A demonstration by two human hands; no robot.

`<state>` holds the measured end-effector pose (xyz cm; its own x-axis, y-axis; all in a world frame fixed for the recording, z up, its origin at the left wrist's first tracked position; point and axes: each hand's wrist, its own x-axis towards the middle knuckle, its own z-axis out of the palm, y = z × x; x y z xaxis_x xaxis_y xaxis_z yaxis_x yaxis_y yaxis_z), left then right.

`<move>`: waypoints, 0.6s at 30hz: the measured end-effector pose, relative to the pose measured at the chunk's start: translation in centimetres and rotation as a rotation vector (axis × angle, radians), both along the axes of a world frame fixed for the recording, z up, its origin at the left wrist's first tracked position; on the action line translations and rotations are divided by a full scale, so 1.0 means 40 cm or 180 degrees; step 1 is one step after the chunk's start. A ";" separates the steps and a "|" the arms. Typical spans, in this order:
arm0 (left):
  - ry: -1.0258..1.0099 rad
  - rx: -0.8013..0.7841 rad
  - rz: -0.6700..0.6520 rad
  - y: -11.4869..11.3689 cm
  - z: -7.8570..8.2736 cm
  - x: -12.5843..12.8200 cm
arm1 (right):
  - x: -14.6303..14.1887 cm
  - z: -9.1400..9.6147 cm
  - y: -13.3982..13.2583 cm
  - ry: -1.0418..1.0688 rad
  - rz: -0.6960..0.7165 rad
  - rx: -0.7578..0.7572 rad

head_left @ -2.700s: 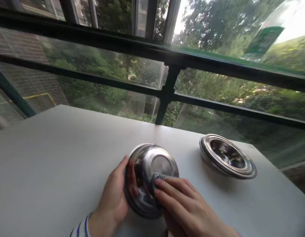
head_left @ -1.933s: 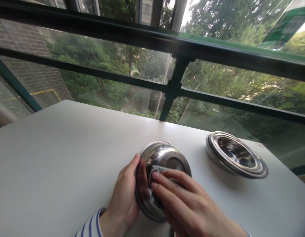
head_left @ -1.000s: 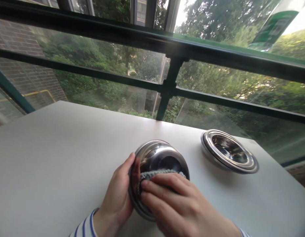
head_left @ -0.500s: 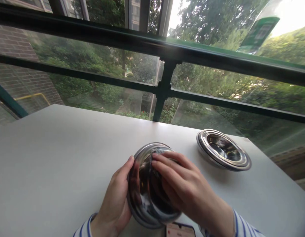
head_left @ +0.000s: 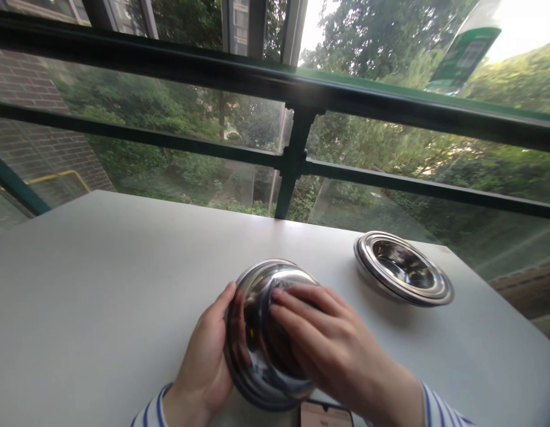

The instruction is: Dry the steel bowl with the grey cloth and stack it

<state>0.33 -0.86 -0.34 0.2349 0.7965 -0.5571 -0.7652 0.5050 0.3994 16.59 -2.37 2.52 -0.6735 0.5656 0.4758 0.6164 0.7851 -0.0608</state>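
Metal bowl (head_left: 257, 359): held between the 2 hands above the white table (head_left: 123, 284), tilted, outer side up. Left hand (head_left: 206, 356): curled around the bowl's left side, thumb up along the rim. Right hand (head_left: 341, 344): fingers close together, pressed against the bowl's outer base, closed over what looks like a grey cloth (head_left: 280, 284), nearly all hidden. Both wrists show sleeves (head_left: 441, 410) with blue and white stripes.

Phone (head_left: 326, 416): below the bowl, screen lit, cut off by the lower edge of view. Stack of metal bowls (head_left: 403, 267): on the table's far right part, openings up, well apart from the left hand. Dark green railing (head_left: 290, 157) runs beyond the table; 1 bottle (head_left: 466, 59) with green label stands tilted in view above its right part. Brick wall (head_left: 38, 89) at far left, trees (head_left: 145, 118) outside.
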 end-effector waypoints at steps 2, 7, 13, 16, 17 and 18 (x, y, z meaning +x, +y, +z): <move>-0.0009 0.0012 -0.0032 0.002 -0.002 -0.002 | -0.005 0.005 -0.007 -0.0090 0.0276 -0.0010; 0.0038 0.0040 -0.0035 -0.001 -0.002 0.001 | 0.003 0.002 -0.001 -0.0005 -0.0206 0.0032; 0.0049 0.0159 -0.0077 0.004 -0.003 -0.002 | -0.012 0.010 -0.024 -0.0137 0.0342 0.0048; 0.0051 0.0271 -0.0064 0.003 -0.002 0.000 | -0.007 0.010 -0.019 -0.0101 0.0186 0.0133; 0.0066 0.0261 -0.0043 0.002 -0.002 0.001 | -0.002 0.007 -0.013 -0.0070 0.0030 0.0151; 0.0082 0.0235 -0.0022 0.000 -0.002 0.002 | 0.001 0.004 -0.008 -0.0042 -0.0133 0.0168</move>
